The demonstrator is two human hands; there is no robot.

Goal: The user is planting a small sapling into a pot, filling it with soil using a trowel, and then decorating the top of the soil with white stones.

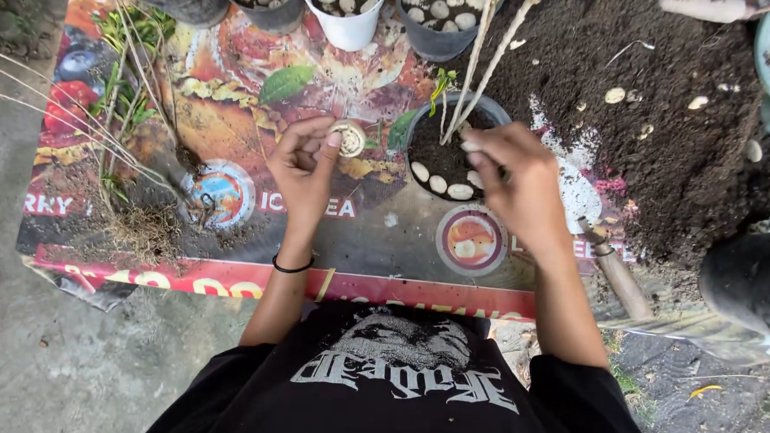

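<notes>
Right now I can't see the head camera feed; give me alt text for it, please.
Seen from above, the right hand reaches over a small dark pot holding soil, a thin cutting and pale round slices. The left hand pinches one slice beside it. A printed mat lies beneath, with a soil heap to the right.

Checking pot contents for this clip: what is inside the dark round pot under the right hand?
The dark round pot holds dark soil, pale oval shells along its near rim, and thin pale stems rising upward. The right hand covers its right side.
</notes>
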